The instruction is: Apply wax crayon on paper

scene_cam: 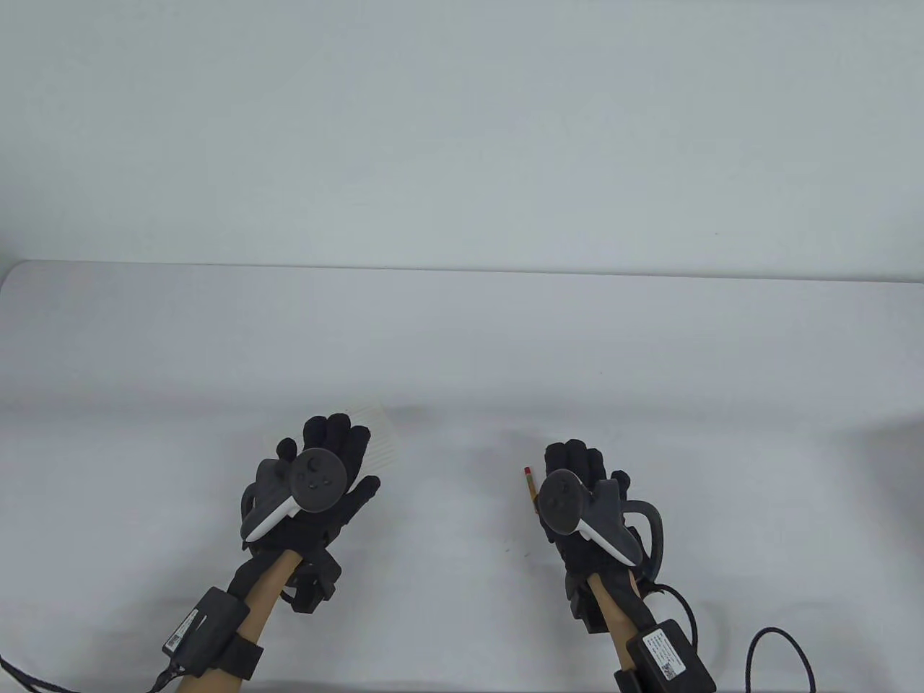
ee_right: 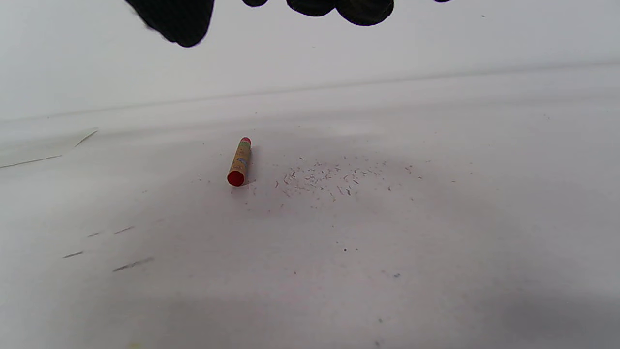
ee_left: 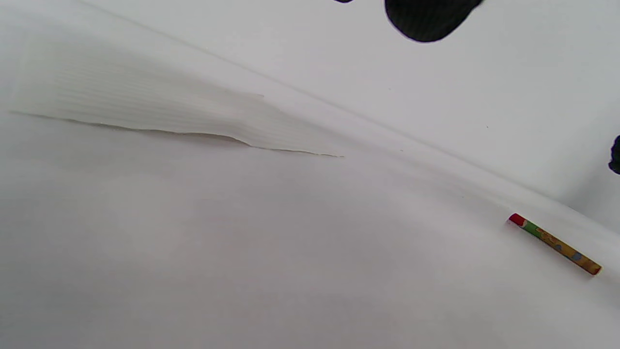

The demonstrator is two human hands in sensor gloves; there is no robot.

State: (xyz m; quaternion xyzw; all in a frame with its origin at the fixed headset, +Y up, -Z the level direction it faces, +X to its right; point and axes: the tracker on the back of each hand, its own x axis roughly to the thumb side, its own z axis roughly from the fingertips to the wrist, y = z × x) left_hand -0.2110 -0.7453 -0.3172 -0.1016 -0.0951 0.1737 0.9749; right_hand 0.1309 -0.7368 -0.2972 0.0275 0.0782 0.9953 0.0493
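Observation:
A red wax crayon [scene_cam: 530, 489] in a yellow patterned wrapper lies loose on the white table, just left of my right hand [scene_cam: 574, 462]. It also shows in the left wrist view [ee_left: 554, 243] and the right wrist view [ee_right: 239, 161]. A white lined sheet of paper [scene_cam: 379, 433] lies flat, partly under my left hand [scene_cam: 336, 440]; its edge shows in the left wrist view [ee_left: 145, 109]. Both hands hover with fingers spread and hold nothing. Only fingertips [ee_right: 174, 19] show at the top of the wrist views.
Small red crayon crumbs [ee_right: 334, 179] and faint dark marks [ee_right: 131, 264] lie on the table [scene_cam: 462, 346] near the crayon. A black cable [scene_cam: 779, 650] loops at the bottom right. A white wall stands behind the table.

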